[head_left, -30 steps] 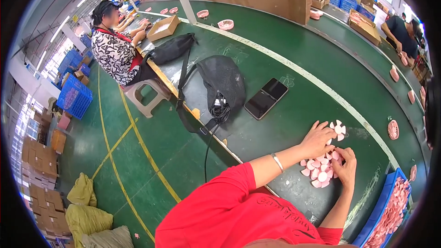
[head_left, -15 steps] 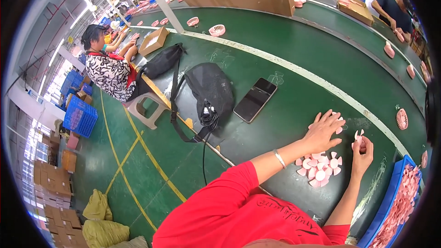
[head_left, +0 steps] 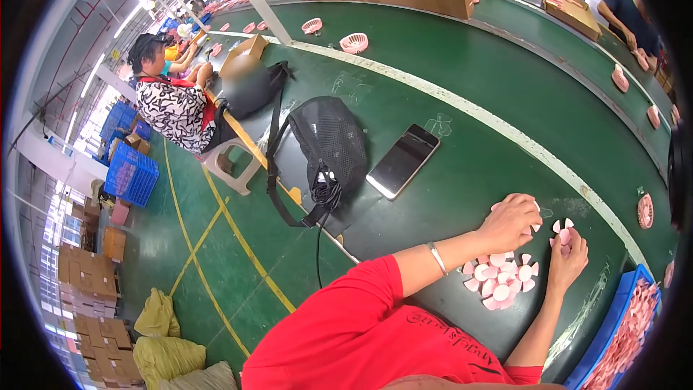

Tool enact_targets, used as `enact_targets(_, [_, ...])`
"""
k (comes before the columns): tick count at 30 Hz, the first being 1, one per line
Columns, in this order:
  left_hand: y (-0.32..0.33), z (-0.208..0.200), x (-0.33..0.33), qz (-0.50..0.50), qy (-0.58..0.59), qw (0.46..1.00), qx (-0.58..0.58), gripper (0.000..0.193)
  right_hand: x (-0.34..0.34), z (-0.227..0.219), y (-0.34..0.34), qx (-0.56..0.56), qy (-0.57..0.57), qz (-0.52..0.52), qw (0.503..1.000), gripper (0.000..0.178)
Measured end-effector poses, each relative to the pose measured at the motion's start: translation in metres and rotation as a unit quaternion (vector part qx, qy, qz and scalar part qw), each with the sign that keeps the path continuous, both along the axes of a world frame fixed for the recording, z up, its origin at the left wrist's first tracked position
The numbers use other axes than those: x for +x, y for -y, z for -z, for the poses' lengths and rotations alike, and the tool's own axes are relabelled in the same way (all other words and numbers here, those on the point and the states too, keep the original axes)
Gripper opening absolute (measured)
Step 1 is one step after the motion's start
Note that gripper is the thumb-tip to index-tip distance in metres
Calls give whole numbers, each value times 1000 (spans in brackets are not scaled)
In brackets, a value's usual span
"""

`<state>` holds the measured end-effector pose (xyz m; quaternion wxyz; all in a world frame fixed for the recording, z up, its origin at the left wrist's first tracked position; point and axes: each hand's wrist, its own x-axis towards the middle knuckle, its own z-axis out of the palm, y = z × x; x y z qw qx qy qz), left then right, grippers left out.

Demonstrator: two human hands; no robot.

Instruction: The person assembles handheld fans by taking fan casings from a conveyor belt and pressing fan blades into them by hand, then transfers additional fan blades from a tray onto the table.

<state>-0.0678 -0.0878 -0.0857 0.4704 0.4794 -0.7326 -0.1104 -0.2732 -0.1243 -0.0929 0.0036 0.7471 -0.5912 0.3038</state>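
Note:
My right hand (head_left: 569,260) pinches a small pink fan blade wheel (head_left: 564,234) above the green table, its petals showing past the fingertips. Just to the left, my left hand (head_left: 511,222) curls its fingers down around another pink fan wheel (head_left: 535,227); the palm and fingers cover most of that piece. A loose pile of pink fan wheels (head_left: 501,292) lies on the table directly below my left hand, with several overlapping. On my left wrist is a silver bracelet (head_left: 437,258).
A blue crate (head_left: 603,332) full of pink pieces stands at the right. A phone (head_left: 404,161) and a black mesh bag (head_left: 332,144) lie to the left. Beyond a white line, pink fan housings (head_left: 644,211) sit on the green belt. A seated person (head_left: 170,101) works at far left.
My left hand has gone from spread flat to curled fingers and has come slightly nearer. The right hand has shifted slightly nearer, and its fan wheel now shows more petals.

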Motion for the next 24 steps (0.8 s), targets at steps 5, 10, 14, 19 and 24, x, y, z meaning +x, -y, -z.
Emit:
enact_targets(5, [-3,-3,0,32,-46,998,-2,29,-1,2,1,-11,4,-9,1000,31])
enact_targets(10, [-5,-8,4,49,-110,993,-2,24,0,1,1,16,17,-19,1000,30])
enact_targets(14, [-8,-16,9,46,-210,976,29,21,-5,4,3,15,26,-26,999,28])
enact_targets(19, [-16,-29,13,98,-416,877,220,19,-5,6,2,-5,39,-38,999,27])
enact_targets(24, [-17,-24,12,96,-168,977,85,24,-4,9,0,-27,42,-40,998,27])
